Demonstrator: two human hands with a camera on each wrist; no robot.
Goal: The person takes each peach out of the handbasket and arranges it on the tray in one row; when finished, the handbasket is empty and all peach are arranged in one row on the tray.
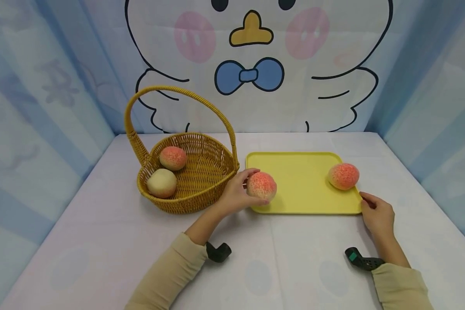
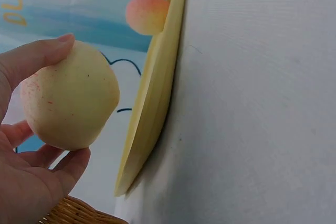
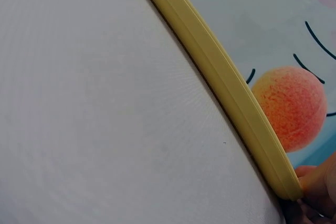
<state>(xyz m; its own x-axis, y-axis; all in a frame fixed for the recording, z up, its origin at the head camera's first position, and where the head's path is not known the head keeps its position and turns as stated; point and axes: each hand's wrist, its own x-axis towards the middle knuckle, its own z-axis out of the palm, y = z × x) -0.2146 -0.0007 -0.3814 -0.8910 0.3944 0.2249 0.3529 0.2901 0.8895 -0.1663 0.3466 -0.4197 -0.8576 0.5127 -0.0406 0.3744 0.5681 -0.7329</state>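
At the left end of the tray (image 1: 294, 168), the left hand (image 1: 235, 193) pinches a peach (image 1: 261, 186), raised clear. At the tray's near right corner, the right hand (image 1: 377, 214) pinches the edge, near a second peach (image 1: 343, 176). Left of the tray, the basket (image 1: 190, 205) holds two others. Apparently mid-transfer, the next move likely calls for a steady grip.

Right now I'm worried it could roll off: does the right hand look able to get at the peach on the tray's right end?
Probably yes: the right hand touches the tray close to the peach, with nothing tall visible between them.
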